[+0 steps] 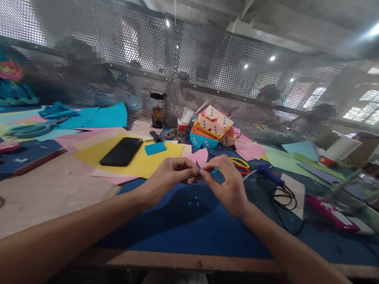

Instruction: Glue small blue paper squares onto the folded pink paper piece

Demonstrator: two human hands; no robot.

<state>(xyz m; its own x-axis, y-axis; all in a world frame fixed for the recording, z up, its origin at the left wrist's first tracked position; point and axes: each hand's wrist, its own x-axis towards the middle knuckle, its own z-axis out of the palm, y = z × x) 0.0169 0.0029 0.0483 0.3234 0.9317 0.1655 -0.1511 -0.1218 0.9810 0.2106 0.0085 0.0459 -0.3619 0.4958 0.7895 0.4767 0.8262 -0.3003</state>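
Note:
My left hand point(178, 171) and my right hand point(228, 184) meet fingertip to fingertip above the blue table mat point(169, 230). Both are closed in a pinch on a tiny piece of blue paper point(199, 170), mostly covered by the fingers. Several small blue paper bits point(193, 201) lie on the mat just below. Behind my fingers is a pink paper piece point(201, 156). Scissors with yellow and red handles point(241, 166) rest beyond my right hand, partly hidden by it.
A black phone point(121, 152) and a blue paper rectangle point(155, 148) lie on yellow paper point(89, 155). Folded paper shapes point(212, 125) are stacked at the back near a jar point(158, 111). To the right lies a blue glue gun point(270, 174) with its black cord. Teal scissors point(29, 130) lie left.

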